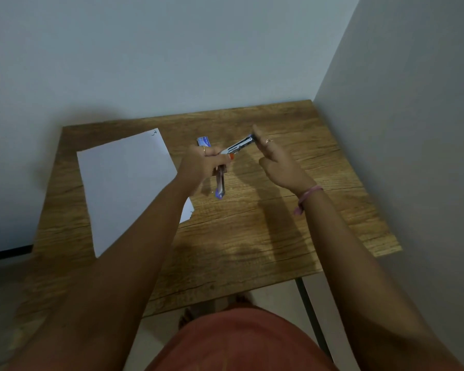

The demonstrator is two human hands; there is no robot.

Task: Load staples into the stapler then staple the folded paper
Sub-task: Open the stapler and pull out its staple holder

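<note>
A small stapler [237, 148] is swung open above the wooden table [252, 236]. Its metal magazine arm points up to the right, and its base [220, 184] hangs down toward me. My left hand [201, 164] grips the stapler at its hinge end. My right hand [276, 162] pinches the far tip of the magazine arm with thumb and fingers. A white sheet of paper [126, 183] lies flat on the left of the table, partly under my left forearm. A small blue staple box [204, 141] lies on the table just beyond my left hand.
The table stands in a corner, with one wall behind it and another wall close along its right edge. A metal table leg [310, 311] shows below the front edge. My feet and lap are at the bottom of the view.
</note>
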